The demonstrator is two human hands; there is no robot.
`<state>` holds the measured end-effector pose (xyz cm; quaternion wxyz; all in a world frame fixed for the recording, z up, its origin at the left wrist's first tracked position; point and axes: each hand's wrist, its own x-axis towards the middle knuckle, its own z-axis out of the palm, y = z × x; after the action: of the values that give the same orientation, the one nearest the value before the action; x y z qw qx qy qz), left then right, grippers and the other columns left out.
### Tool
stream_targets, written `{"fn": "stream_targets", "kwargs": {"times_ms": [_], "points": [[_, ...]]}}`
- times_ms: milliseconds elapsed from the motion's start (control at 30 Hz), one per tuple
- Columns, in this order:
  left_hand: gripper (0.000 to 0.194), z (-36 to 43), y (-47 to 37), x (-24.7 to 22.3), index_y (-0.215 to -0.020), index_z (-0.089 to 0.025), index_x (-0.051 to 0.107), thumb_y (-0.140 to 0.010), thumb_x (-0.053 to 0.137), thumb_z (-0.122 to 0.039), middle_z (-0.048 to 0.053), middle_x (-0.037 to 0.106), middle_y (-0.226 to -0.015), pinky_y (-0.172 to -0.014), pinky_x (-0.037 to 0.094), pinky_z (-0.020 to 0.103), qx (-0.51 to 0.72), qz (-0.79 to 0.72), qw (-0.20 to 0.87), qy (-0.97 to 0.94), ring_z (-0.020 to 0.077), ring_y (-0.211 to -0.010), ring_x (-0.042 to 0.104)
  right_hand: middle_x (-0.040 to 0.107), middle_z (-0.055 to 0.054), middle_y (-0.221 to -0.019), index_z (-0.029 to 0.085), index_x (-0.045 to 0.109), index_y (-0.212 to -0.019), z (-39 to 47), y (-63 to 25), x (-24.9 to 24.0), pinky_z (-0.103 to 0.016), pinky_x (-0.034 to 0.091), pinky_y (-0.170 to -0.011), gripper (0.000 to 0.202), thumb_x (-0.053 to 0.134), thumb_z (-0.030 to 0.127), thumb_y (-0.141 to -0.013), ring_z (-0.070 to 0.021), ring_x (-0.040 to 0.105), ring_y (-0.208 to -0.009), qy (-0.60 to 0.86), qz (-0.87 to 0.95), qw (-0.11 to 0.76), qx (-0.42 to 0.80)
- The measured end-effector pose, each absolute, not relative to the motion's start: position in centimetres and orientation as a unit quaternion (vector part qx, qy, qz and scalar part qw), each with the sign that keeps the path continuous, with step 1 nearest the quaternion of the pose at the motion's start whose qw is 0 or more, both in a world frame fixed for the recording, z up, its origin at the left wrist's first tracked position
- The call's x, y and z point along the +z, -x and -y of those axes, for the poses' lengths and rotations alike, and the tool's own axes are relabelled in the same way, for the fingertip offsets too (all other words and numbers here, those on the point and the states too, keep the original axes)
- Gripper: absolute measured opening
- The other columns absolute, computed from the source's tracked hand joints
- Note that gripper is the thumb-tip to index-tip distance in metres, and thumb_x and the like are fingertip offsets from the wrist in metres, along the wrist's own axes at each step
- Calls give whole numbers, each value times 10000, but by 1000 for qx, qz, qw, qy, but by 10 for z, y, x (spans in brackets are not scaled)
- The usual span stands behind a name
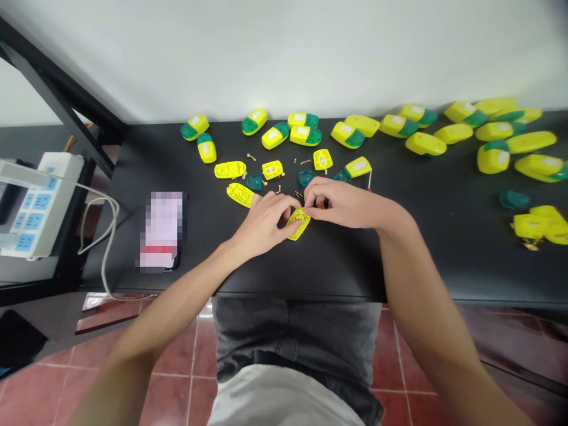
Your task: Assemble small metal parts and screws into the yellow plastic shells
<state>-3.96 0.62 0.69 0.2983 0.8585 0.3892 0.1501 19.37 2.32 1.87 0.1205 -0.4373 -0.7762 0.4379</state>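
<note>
A yellow shell (299,223) is pinched by both hands (261,222) (341,204), each grip clamped on it, mid-table (337,266). Loose screws (296,194) at 12 o'clock could easily get knocked away.

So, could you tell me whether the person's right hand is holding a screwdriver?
No, the right hand pinches at the yellow shell alongside the left hand.

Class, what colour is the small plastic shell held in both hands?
Bright yellow plastic shell, clearest in the head view.
</note>
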Motion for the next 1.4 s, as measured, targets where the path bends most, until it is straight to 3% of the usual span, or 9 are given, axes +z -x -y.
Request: {"fn": "stream_targets", "kwargs": {"times_ms": [400,633,833,1067,1400], "points": [[146,-6,38,8,-1102,-229,654,-1009,630,-338,-24,656,-799,-816,300,368,127,-394,298,-860,205,-871,583,587,-60,-961,200,635,-853,-22,-192,22,-321,448,-680,221,591,406,-920,-156,550,-742,444,783,115,421],[132,-5,38,9,-1015,-220,594,-976,646,-334,-34,624,-773,-820,309,368,116,-397,289,-863,212,-868,580,605,29,-682,219,547,-885,-12,-182,37,-287,430,-599,120,565,311,-960,-128,557,-578,513,716,56,470],[210,-4,38,10,-904,-219,535,-971,654,-378,-28,633,-773,-821,317,373,127,-397,293,-861,211,-849,578,677,33,-684,231,481,-944,-7,-175,38,-250,472,-493,64,519,252,-990,-114,607,-486,510,670,53,538],[53,-8,40,16,-976,-223,612,-984,594,-272,-33,688,-788,-848,324,383,122,-405,327,-845,196,-841,617,656,34,-675,220,511,-926,-8,-173,39,-229,514,-482,62,539,194,-975,-116,637,-532,491,663,70,561],[62,-8,37,17,-902,-221,644,-905,687,-265,-40,697,-752,-878,344,394,121,-427,334,-831,194,-820,626,647,40,-639,222,520,-907,-9,-174,36,-232,511,-505,63,548,202,-960,-119,639,-536,480,673,75,558]]}}
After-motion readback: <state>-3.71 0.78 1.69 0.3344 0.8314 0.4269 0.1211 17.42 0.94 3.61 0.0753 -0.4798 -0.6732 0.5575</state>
